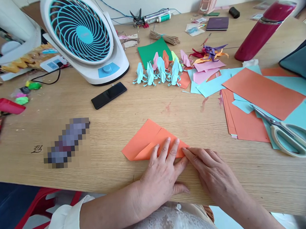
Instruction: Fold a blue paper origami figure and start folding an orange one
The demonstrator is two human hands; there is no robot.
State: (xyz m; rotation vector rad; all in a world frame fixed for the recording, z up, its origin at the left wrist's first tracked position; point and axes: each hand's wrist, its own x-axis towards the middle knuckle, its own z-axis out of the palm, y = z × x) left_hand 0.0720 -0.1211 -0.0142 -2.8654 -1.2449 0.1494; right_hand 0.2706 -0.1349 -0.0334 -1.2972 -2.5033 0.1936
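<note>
Plainly, the partly folded orange paper sheet (149, 138) lies flat on the pale wooden worktop (117, 123), near its front edge and just ahead of the person. The left hand (161, 174) rests on the sheet's near right part, fingers (166, 146) spread and flat, pinning rather than gripping. The right hand (209, 173) lies just beside it, fingers straight and close together, tips touching the sheet's right corner and clamped on nothing. The likeliest slip, I judge, is the sheet creeping under uneven pressure so that a crease sets off line, since light paper slides easily on smooth wood. The white and teal desk fan (83, 36) stands far left; whether it runs I cannot tell, but a draught could lift the free left flap. The pale-handled scissors (287, 134) lie on loose coloured sheets to the right, well apart, where a careless forearm could drag them.
</note>
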